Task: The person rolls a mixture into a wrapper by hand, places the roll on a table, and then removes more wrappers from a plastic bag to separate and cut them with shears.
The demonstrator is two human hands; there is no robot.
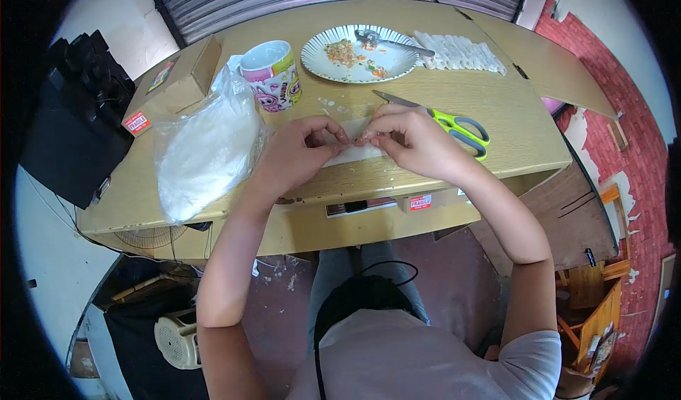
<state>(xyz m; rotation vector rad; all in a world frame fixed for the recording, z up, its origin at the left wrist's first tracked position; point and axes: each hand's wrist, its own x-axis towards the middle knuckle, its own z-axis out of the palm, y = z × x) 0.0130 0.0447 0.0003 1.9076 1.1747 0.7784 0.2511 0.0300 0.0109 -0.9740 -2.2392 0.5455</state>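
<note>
A thin white wrapper sheet (352,156) lies on the table near its front edge. My left hand (301,150) is closed, thumb and fingers pinched at the sheet's left part. Close beside it, my right hand (415,141) pinches the sheet too, and the fingers of both hands nearly meet. What lies under the fingertips is hidden. Scissors (454,124) with green and grey handles rest just behind my right hand. Farther back, a white fluted plate (319,66) carries chopped orange-and-tan filling (344,53) and a metal spoon (397,43).
Several white rolls (464,52) lie in a row right of the plate. A cartoon-print mug (277,80) stands behind my left hand. Left of it are a plastic bag (206,155) of white contents and a cardboard box (174,80). The wooden table (525,141) has an open shelf beneath.
</note>
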